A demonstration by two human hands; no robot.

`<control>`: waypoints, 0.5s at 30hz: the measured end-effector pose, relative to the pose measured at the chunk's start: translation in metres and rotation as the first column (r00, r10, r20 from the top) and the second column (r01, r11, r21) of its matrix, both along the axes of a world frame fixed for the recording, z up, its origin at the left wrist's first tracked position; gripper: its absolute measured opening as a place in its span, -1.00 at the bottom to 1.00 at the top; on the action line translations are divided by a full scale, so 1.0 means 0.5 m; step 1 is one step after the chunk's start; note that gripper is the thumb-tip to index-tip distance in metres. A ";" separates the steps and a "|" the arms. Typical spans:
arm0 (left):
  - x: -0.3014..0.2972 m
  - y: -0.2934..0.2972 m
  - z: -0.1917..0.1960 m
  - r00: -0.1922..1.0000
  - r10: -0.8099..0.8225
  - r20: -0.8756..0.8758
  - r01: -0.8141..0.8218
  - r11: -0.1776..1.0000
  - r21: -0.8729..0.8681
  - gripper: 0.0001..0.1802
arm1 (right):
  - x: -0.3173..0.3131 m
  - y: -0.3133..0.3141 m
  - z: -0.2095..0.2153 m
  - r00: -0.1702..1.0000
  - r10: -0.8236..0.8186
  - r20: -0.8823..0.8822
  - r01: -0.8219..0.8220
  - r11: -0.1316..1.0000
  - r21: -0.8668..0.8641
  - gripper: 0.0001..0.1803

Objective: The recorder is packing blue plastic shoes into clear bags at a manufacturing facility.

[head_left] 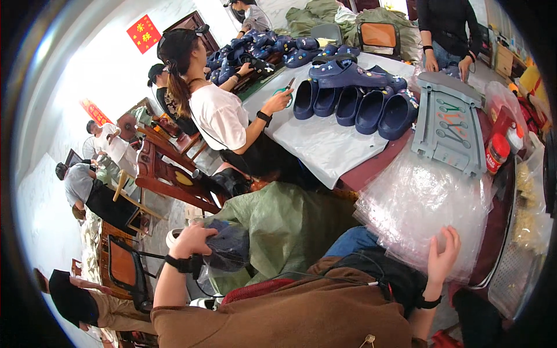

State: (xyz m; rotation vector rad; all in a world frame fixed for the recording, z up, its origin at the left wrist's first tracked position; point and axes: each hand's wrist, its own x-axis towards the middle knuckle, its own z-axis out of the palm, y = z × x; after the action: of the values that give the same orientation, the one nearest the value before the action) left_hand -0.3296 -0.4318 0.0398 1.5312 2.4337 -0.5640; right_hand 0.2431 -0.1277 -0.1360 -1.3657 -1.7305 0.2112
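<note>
My left hand (191, 239) grips a dark blue clog wrapped in a clear plastic bag (227, 248), held low at my left over a large green sack (278, 223). My right hand (444, 255) rests with fingers spread on a thick stack of clear plastic bags (418, 203) lying on the table's near edge. Farther along the table, a row of dark blue clogs (354, 104) stands on a white sheet (325, 145).
A grey plastic tray (447, 124) holding scissors lies right of the clogs, with a red-capped jar (497, 152) beside it. A person in a white shirt (220, 116) sits at the table's left holding scissors. Other people sit behind on wooden chairs (168, 174); one stands at the far end.
</note>
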 end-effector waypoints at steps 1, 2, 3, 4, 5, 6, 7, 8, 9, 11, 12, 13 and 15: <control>0.000 0.011 -0.023 1.000 0.000 0.004 0.000 1.000 0.000 -0.22 | 0.001 -0.001 -0.001 1.000 0.000 0.004 0.000 1.000 0.000 -0.64; -0.002 0.018 -0.045 0.996 -0.068 -0.060 0.065 0.996 -0.058 -0.22 | 0.000 0.000 -0.002 1.000 0.003 -0.004 -0.003 1.000 -0.006 -0.64; -0.008 0.022 -0.067 0.983 -0.139 -0.119 0.125 0.985 -0.120 -0.21 | 0.000 0.000 -0.001 1.000 0.005 -0.013 -0.005 1.000 -0.012 -0.65; -0.028 0.025 -0.095 0.983 -0.142 -0.115 0.128 0.984 -0.121 -0.21 | 0.000 -0.001 0.000 1.000 0.003 -0.009 -0.003 1.000 -0.013 -0.65; -0.053 0.022 -0.127 0.969 -0.186 -0.161 0.160 0.974 -0.162 -0.21 | -0.002 0.000 0.002 1.000 0.002 -0.008 -0.002 1.000 -0.014 -0.65; -0.069 0.021 -0.153 0.951 -0.235 -0.202 0.193 0.959 -0.206 -0.21 | -0.002 -0.002 0.003 1.000 -0.003 -0.006 0.003 1.000 -0.018 -0.65; -0.071 0.024 -0.170 0.947 -0.241 -0.212 0.191 0.954 -0.233 -0.30 | -0.002 -0.003 0.003 1.000 -0.005 -0.002 0.005 1.000 -0.020 -0.65; -0.081 0.020 -0.207 0.947 -0.244 -0.208 0.194 0.953 -0.234 -0.30 | -0.002 -0.002 0.003 1.000 -0.006 0.001 0.006 1.000 -0.018 -0.64; -0.091 0.001 -0.260 0.932 -0.265 -0.249 0.206 0.949 -0.237 -0.37 | -0.004 0.000 0.004 1.000 0.005 0.007 -0.005 1.000 -0.014 -0.64; -0.099 -0.002 -0.336 0.867 -0.389 -0.312 0.306 0.909 -0.284 -0.60 | 0.000 0.000 -0.003 1.000 -0.004 0.016 0.004 1.000 -0.009 -0.63; -0.104 0.000 -0.385 0.898 -0.328 -0.293 0.264 0.935 -0.236 -0.62 | 0.001 0.000 -0.006 1.000 -0.005 0.011 0.005 1.000 -0.005 -0.63; -0.109 -0.009 -0.454 0.874 -0.322 -0.363 0.255 0.941 -0.221 -0.58 | 0.000 -0.001 -0.007 1.000 0.001 0.011 -0.001 1.000 -0.011 -0.63; -0.086 0.008 -0.526 0.860 -0.309 -0.406 0.241 0.948 -0.209 -0.48 | 0.000 0.005 -0.005 0.999 -0.017 0.028 0.017 1.000 -0.009 -0.62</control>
State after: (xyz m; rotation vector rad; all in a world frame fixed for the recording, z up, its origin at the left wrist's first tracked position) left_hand -0.3726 -0.4276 -0.2233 1.8663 2.3975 -1.2405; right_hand 0.2433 -0.1255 -0.1386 -1.3954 -1.7427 0.1918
